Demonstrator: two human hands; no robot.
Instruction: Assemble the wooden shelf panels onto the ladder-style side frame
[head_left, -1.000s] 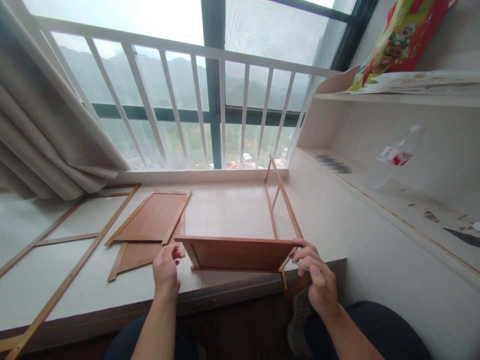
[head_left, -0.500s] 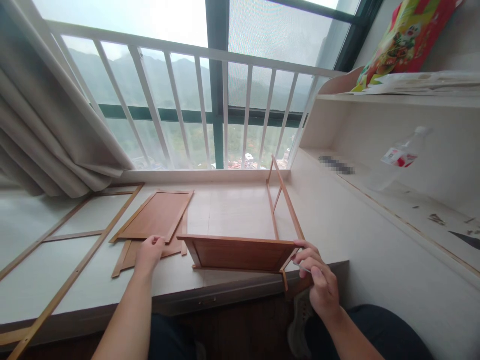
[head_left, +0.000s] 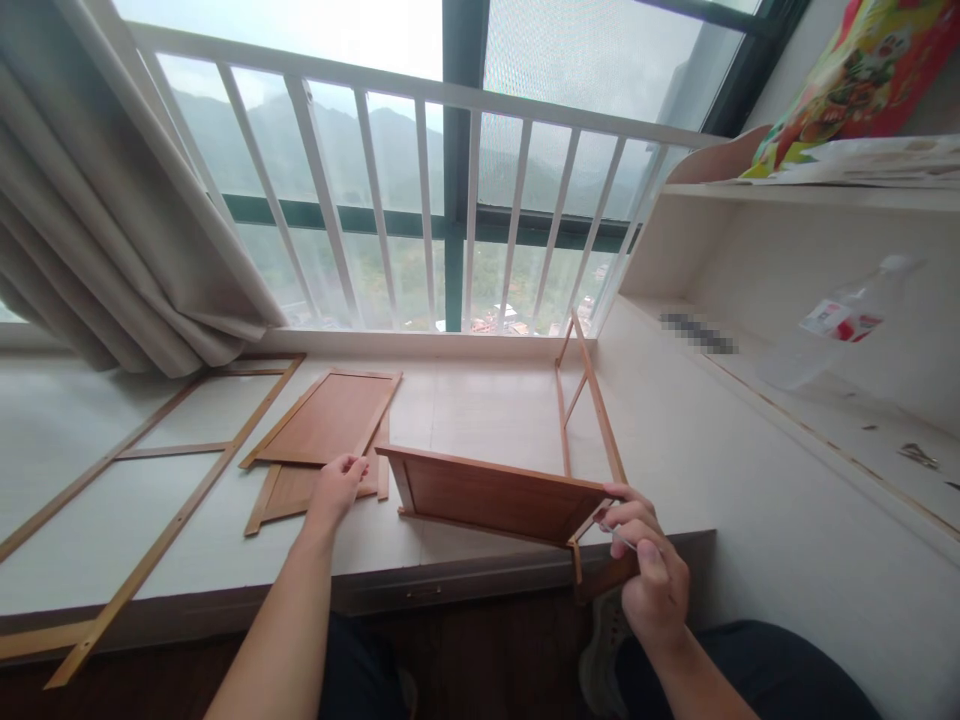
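A brown wooden panel (head_left: 495,498) stands on its edge near the front of the white ledge, joined at its right end to a slim wooden frame (head_left: 596,395). At that corner is my right hand (head_left: 649,550), its fingertips on the wood and a thin silver rod like a hex key (head_left: 621,534) in its grip. My left hand (head_left: 341,487) is closed, thumb and fingers pinched together, just left of the upright panel; whatever is in the pinch is hidden. Behind it lie two more panels, the upper panel (head_left: 330,415) partly covering the lower panel (head_left: 292,490).
A long wooden frame (head_left: 187,505) lies on the left of the ledge (head_left: 480,400), overhanging its front edge. At right, a shelf unit (head_left: 660,400) holds a plastic bottle (head_left: 840,320) and small metal parts (head_left: 917,456). A curtain (head_left: 150,220) hangs at left.
My left hand has moved right, closer to the upright panel. The whole view has shifted slightly. My right hand stays at the panel's corner with the silver rod.
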